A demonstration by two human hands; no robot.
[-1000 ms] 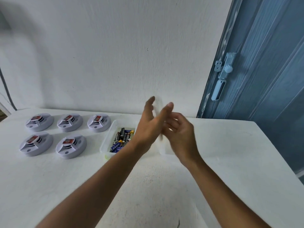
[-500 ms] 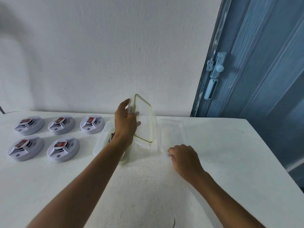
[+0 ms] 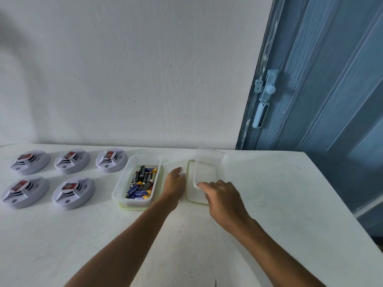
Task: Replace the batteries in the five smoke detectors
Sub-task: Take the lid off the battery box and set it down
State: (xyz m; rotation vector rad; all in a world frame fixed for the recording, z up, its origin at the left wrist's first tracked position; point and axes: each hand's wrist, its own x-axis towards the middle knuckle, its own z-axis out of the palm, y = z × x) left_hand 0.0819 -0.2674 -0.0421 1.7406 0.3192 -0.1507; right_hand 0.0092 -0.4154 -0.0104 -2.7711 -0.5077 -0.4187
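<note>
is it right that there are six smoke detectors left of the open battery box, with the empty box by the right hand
Not quite: the head view shows five smoke detectors, not six, left of the open battery box. The rest holds: the empty box sits by the right hand.

Tabletop: matt white, faintly rough. Battery box and empty container: clear glossy plastic. Smoke detectors: smooth white plastic.

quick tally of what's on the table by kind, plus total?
Smoke detectors: 5
Container holding batteries: 1
Empty clear container: 1
Green-rimmed lid: 1
Total: 8; the loose batteries are piled too thickly to count.
</note>
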